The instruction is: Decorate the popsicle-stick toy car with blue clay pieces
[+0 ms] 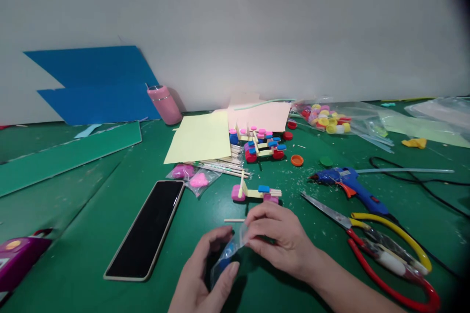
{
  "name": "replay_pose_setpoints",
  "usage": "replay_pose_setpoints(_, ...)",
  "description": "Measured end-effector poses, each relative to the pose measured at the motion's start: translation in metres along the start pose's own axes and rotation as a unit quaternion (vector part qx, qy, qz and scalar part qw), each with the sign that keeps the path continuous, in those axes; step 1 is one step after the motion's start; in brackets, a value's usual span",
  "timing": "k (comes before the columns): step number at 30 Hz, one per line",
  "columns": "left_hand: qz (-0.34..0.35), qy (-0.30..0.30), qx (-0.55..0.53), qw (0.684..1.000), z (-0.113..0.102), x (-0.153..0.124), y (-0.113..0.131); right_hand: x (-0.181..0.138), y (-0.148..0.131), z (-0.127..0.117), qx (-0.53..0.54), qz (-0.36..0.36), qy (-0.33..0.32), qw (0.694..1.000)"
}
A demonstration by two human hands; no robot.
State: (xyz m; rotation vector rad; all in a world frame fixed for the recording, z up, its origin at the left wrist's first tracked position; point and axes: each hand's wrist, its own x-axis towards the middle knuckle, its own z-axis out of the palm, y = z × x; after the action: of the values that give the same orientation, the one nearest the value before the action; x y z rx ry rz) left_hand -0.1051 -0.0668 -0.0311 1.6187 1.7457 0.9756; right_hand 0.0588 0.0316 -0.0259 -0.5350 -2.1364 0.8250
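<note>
A small clear plastic bag with something blue inside is held between my hands. My left hand curls around its lower part, thumb against the side. Fingertips of my right hand pinch the bag's upper edge. Just beyond the right hand stands a little toy car made of sticks, with pink wheels and a blue piece on top. A thin wooden stick lies partly behind my right fingers. Farther back are more toy cars with red and purple wheels.
A phone lies at left. At right are a blue glue gun with its cord and large scissors. Bagged pink clay, yellow paper, a pink bottle, an orange cap and bagged caps lie behind.
</note>
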Motion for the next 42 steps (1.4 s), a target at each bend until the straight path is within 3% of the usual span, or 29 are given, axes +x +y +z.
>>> replay_pose_setpoints(5,0.008,-0.023,0.007,1.0,-0.002,0.001,-0.003,0.0,-0.002,0.001,0.04,-0.033,-0.012,0.999)
replay_pose_setpoints(11,0.103,0.072,0.108,0.986,0.002,0.01,-0.004,-0.003,-0.004,0.003,0.011,-0.003,-0.037,0.999)
replay_pose_setpoints(14,0.15,0.054,0.142,0.977,0.005,0.012,-0.002,-0.003,-0.005,0.003,0.0,0.002,-0.062,0.998)
replay_pose_setpoints(17,0.166,0.042,0.172,0.97,0.006,0.012,-0.004,-0.004,-0.004,0.005,0.023,0.01,-0.048,0.999)
replay_pose_setpoints(21,0.143,0.017,0.172,0.975,0.001,0.009,-0.011,-0.006,-0.003,0.003,0.048,0.054,-0.024,0.997)
replay_pose_setpoints(25,0.06,-0.013,0.1,0.993,-0.006,0.011,-0.01,-0.004,-0.005,-0.002,0.047,0.071,-0.025,0.996)
replay_pose_setpoints(28,0.002,0.008,0.017,1.0,-0.009,0.015,-0.002,-0.002,-0.006,-0.005,0.091,0.07,-0.026,0.993)
replay_pose_setpoints(31,-0.008,0.029,-0.026,0.999,-0.011,0.017,0.006,0.0,-0.007,-0.007,0.146,0.097,-0.033,0.984)
replay_pose_setpoints(36,-0.021,0.015,-0.006,1.0,-0.012,0.016,0.014,0.002,-0.007,-0.008,0.246,0.171,-0.053,0.952)
replay_pose_setpoints(42,-0.061,0.055,0.033,0.996,-0.012,0.017,0.013,-0.004,-0.001,0.0,0.389,0.229,-0.058,0.891)
